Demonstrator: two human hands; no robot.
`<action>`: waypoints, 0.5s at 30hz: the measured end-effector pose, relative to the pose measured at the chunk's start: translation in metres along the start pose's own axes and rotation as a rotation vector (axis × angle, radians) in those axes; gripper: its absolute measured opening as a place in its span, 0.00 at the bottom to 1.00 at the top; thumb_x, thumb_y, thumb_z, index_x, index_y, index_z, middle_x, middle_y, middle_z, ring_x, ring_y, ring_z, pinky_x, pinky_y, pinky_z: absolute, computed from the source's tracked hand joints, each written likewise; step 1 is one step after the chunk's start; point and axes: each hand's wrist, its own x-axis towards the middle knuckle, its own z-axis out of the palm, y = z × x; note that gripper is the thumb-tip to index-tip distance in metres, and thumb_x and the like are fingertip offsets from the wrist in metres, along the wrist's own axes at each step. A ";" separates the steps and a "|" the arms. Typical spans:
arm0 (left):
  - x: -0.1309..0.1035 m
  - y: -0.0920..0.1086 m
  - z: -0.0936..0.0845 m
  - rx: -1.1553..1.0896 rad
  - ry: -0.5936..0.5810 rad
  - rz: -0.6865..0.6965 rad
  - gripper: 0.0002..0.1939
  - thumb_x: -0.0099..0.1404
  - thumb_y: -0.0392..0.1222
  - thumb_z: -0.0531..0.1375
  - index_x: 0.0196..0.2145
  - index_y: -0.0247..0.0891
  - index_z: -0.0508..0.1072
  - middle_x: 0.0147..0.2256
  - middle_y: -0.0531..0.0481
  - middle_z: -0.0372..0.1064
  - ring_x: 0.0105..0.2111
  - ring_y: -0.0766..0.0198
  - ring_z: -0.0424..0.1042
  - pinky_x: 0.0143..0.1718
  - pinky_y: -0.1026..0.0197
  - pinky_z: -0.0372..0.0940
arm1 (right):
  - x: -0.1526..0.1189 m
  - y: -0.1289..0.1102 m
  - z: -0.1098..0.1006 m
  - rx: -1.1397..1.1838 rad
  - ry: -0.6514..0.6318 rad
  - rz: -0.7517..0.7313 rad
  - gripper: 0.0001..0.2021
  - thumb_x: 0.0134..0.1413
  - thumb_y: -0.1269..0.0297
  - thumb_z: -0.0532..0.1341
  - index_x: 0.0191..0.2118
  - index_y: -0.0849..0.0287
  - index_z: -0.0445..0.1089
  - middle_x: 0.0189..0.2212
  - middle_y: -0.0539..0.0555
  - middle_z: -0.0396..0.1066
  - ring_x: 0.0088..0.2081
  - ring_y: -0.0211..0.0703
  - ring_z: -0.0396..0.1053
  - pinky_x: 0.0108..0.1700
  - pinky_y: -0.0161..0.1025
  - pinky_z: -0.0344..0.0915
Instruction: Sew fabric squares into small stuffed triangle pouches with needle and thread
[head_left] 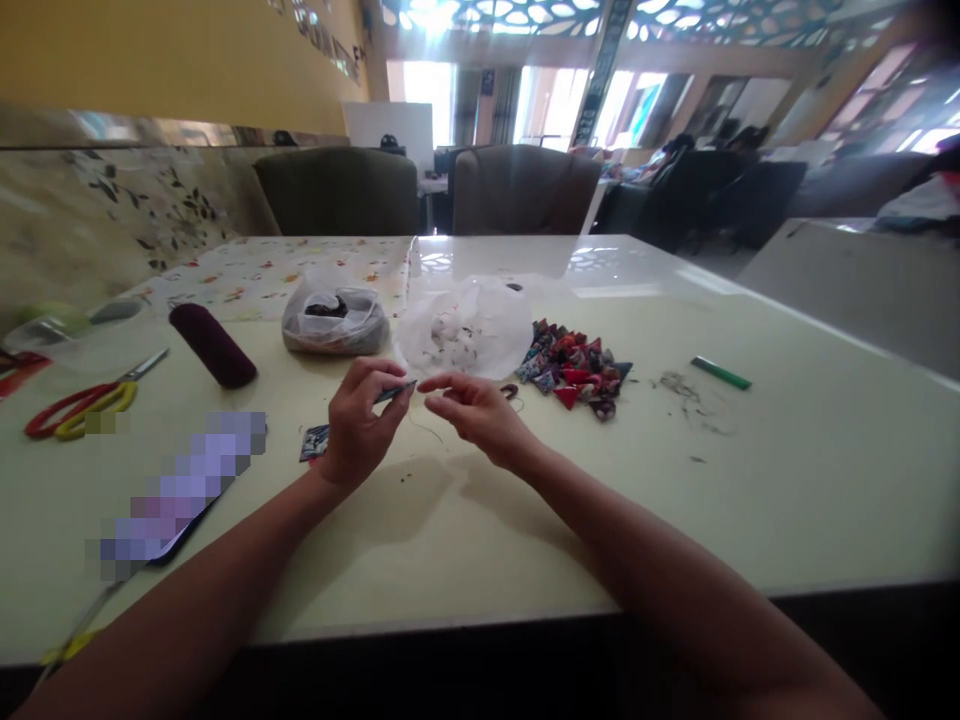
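1. Pinches small dark piece (pixel 395 391) in left hand (pixel 366 415), just in front of white plastic sheet (pixel 501 318), apparently exposing an edge to right hand (pixel 476 412).
2. Curls right fingers beside it; cannot tell if gripping anything.
3. Groups fabric triangles (pixel 574 372) just right of sheet, presumably clear of handwork.
4. Shows no readable brand or label; phone (pixel 187 490) front-left of sheet, pixelated.

Before me: pale, glossy counter (pixel 810 480). Beyond far edge: two dark chairs (pixel 337 190). To my left: yellow wall (pixel 187 60) above leaf-patterned panel (pixel 157 200). Ahead of me: bright windows (pixel 553 100), dark curtains (pixel 507 108), cut-out lattice (pixel 510 15) above.
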 end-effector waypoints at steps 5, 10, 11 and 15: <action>-0.002 0.003 0.001 0.028 0.016 0.061 0.03 0.64 0.36 0.64 0.33 0.39 0.71 0.39 0.48 0.72 0.39 0.63 0.74 0.41 0.59 0.72 | 0.001 0.004 -0.001 0.089 -0.028 0.070 0.14 0.49 0.54 0.67 0.29 0.60 0.68 0.18 0.42 0.55 0.19 0.27 0.48 0.19 0.31 0.43; 0.001 0.003 -0.002 0.045 0.039 -0.005 0.04 0.65 0.38 0.63 0.33 0.39 0.71 0.40 0.47 0.71 0.38 0.63 0.74 0.38 0.60 0.73 | 0.003 0.004 -0.014 0.048 -0.119 0.137 0.11 0.49 0.58 0.65 0.27 0.60 0.67 0.16 0.41 0.52 0.18 0.28 0.46 0.20 0.30 0.43; 0.001 0.003 -0.003 0.049 0.046 -0.006 0.04 0.65 0.38 0.63 0.33 0.39 0.71 0.40 0.47 0.71 0.38 0.63 0.73 0.38 0.60 0.72 | 0.004 0.004 -0.017 0.008 -0.167 0.157 0.10 0.50 0.59 0.65 0.28 0.60 0.68 0.16 0.41 0.53 0.18 0.28 0.46 0.20 0.30 0.43; 0.002 0.005 -0.006 0.051 0.071 0.032 0.03 0.65 0.37 0.63 0.33 0.39 0.72 0.40 0.47 0.70 0.39 0.63 0.73 0.38 0.60 0.72 | 0.004 0.004 -0.024 -0.168 -0.435 0.211 0.07 0.51 0.63 0.63 0.28 0.61 0.68 0.20 0.43 0.57 0.21 0.27 0.48 0.22 0.29 0.45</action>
